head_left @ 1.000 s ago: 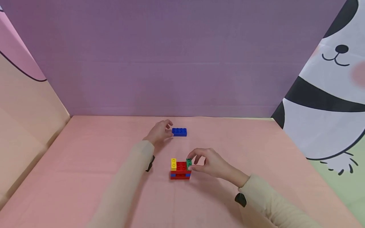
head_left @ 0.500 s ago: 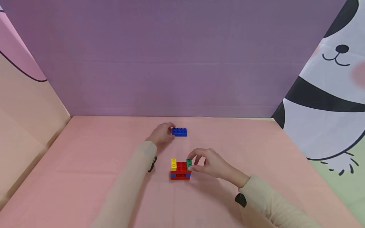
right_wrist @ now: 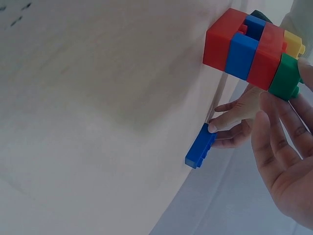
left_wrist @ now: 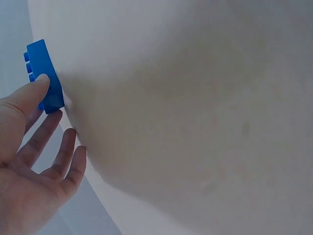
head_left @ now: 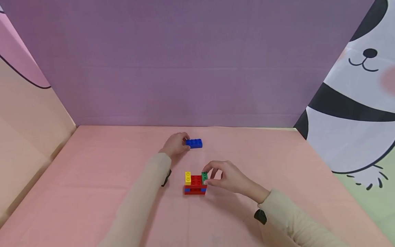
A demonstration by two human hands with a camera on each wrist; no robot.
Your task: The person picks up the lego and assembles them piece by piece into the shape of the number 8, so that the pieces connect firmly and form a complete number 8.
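Far out on the pink table, my left hand point(head_left: 175, 144) pinches the left end of a blue toy brick point(head_left: 195, 143), a long one with two rows of studs. In the left wrist view the thumb lies on the brick's near side. Closer to me stands a brick stack point(head_left: 195, 187): red at the bottom, small blue bricks between, then red again. A yellow brick point(head_left: 188, 178) tops its left end and a green brick point(right_wrist: 282, 76) its right end. My right hand point(head_left: 229, 176) holds the green brick between thumb and fingers.
The pink tabletop point(head_left: 108, 164) runs back to a purple wall point(head_left: 185, 68). A printed panda panel point(head_left: 351, 137) borders the right side, and a beige panel point(head_left: 27, 137) the left. The stack stands between the two forearms.
My left hand has closed in on the blue brick from the left and now grips its end, and the brick has turned slightly. The right hand and the stack stay put.
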